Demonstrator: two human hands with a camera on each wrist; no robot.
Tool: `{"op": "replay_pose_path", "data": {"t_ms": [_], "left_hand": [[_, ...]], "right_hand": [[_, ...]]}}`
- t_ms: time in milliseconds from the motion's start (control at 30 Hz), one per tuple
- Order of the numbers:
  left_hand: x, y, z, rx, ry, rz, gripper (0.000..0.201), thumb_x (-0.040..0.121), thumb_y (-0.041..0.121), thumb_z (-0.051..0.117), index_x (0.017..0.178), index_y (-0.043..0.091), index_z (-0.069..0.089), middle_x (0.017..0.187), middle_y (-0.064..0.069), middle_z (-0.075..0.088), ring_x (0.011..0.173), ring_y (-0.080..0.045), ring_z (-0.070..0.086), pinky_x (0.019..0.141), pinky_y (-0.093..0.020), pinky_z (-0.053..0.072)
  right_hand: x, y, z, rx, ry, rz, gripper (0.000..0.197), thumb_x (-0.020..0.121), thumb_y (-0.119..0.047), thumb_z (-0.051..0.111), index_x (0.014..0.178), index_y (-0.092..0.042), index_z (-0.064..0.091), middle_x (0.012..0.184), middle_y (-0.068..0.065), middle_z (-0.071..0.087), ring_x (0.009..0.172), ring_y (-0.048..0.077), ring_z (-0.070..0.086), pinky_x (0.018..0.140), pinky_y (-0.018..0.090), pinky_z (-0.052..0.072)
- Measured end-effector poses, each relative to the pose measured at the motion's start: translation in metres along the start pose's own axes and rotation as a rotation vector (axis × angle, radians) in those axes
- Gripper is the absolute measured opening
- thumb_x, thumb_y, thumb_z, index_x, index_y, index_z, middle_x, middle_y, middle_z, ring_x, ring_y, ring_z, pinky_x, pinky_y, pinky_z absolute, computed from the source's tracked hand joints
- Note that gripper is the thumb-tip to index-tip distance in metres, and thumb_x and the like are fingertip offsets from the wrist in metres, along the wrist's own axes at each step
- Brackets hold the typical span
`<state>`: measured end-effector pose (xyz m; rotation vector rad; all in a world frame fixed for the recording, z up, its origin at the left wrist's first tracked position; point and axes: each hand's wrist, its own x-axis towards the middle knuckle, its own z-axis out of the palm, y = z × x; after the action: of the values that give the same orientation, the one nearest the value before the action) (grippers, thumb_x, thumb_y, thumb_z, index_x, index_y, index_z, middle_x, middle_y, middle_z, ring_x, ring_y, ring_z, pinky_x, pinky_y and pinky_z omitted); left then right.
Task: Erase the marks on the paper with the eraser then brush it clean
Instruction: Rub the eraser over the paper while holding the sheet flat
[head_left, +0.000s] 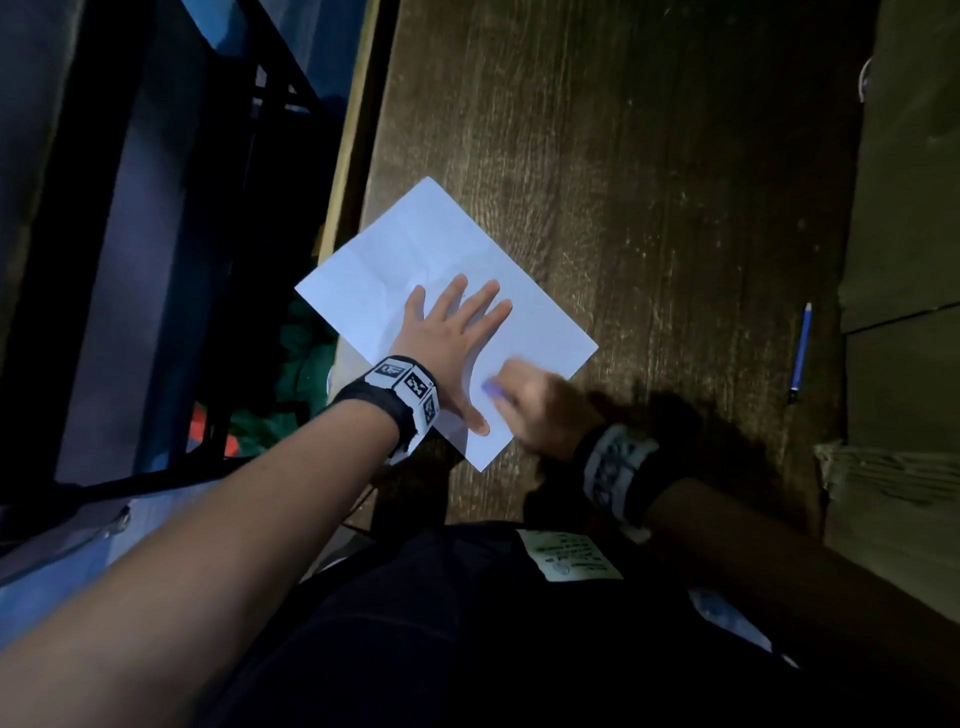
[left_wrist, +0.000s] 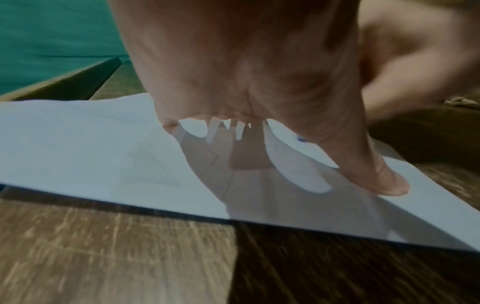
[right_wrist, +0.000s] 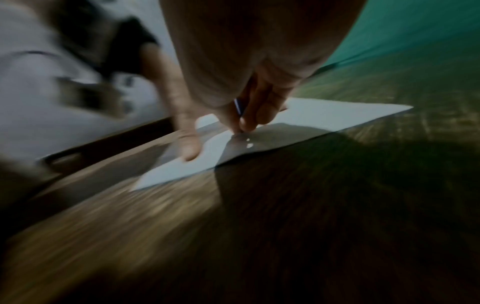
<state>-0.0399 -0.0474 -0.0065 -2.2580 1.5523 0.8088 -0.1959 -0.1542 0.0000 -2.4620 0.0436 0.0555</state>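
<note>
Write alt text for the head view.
A left hand presses flat on a white paper on a wooden table, while the blurred right hand rubs a small purple eraser near its edge. A blue pen lies apart.

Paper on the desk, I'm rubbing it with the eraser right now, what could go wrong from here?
1. The paper already shows creases; hard strokes by the right hand with the eraser could wrinkle or tear it.
2. Its left corner overhangs the table edge, so it might slide off if the flat left hand lifts.
</note>
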Motion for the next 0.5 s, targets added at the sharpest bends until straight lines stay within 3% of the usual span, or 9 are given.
{"op": "replay_pose_path", "data": {"t_ms": [67,100,233,300,433,500], "left_hand": [[0.0,0.0,-0.002,0.013,-0.005,0.0,0.161,0.041,0.1,0.063,0.157,0.029,-0.025,0.166,0.004,-0.027,0.153,-0.034,-0.019,0.118,-0.068,0.004],[0.001,0.0,-0.002,0.012,-0.01,0.0,0.162,0.041,0.099,0.063,0.156,0.029,-0.025,0.166,0.004,-0.028,0.153,-0.033,-0.02,0.118,-0.068,0.004],[-0.001,0.003,-0.003,0.02,-0.01,-0.007,0.162,0.041,0.099,0.064,0.156,0.029,-0.026,0.166,0.004,-0.027,0.153,-0.033,-0.018,0.118,-0.067,0.006],[-0.001,0.003,-0.004,0.017,-0.018,-0.006,0.161,0.042,0.098,0.065,0.156,0.029,-0.025,0.166,0.004,-0.027,0.153,-0.034,-0.018,0.118,-0.067,0.006],[-0.001,0.002,-0.005,0.018,-0.019,-0.014,0.163,0.04,0.098,0.065,0.156,0.029,-0.026,0.165,0.004,-0.028,0.153,-0.034,-0.019,0.118,-0.068,0.005],[0.0,0.003,-0.005,0.017,-0.023,-0.016,0.163,0.04,0.098,0.066,0.156,0.03,-0.026,0.166,0.005,-0.028,0.153,-0.034,-0.018,0.119,-0.067,0.005]], "right_hand": [[-0.011,-0.003,-0.006,0.012,-0.173,-0.091,0.009,0.09,-0.005,0.06,0.088,-0.002,0.068,0.083,0.011,0.058,0.072,0.03,0.058,0.067,0.041,0.049],[-0.002,0.004,-0.012,-0.008,-0.172,-0.066,0.013,0.091,-0.01,0.058,0.089,-0.003,0.068,0.085,0.012,0.06,0.074,0.031,0.06,0.067,0.04,0.051],[0.043,0.04,-0.029,-0.085,0.141,0.248,0.016,0.093,-0.017,0.057,0.096,-0.007,0.069,0.092,0.009,0.063,0.081,0.028,0.062,0.074,0.039,0.053],[0.032,0.03,-0.016,-0.055,0.17,0.183,0.01,0.091,-0.01,0.061,0.093,-0.003,0.069,0.088,0.012,0.063,0.078,0.03,0.061,0.071,0.041,0.053],[-0.007,0.004,-0.01,0.002,-0.189,-0.129,0.006,0.089,-0.003,0.062,0.085,-0.003,0.067,0.081,0.011,0.058,0.072,0.028,0.057,0.067,0.039,0.049],[0.017,0.02,-0.021,-0.054,-0.1,-0.016,0.013,0.091,-0.012,0.058,0.091,-0.005,0.069,0.086,0.011,0.061,0.076,0.03,0.06,0.07,0.039,0.05]]}}
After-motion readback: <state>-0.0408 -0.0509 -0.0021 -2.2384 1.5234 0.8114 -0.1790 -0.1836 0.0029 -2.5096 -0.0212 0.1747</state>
